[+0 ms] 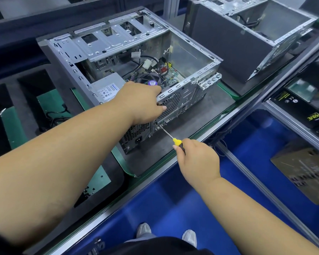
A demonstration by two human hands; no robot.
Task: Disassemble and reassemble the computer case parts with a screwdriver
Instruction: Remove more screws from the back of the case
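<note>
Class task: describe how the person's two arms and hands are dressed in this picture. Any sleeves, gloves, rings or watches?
Both forearms are bare to the frame's edge, with no sleeves showing. The left hand and the right hand wear no gloves, and no rings, watch or wristband show. A fingernail shows on each hand.

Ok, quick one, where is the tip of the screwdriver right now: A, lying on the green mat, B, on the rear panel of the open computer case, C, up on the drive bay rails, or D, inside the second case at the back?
B: the right hand holds the screwdriver with its tip against the rear panel of the open computer case, below the left hand gripping the case's edge.
</note>
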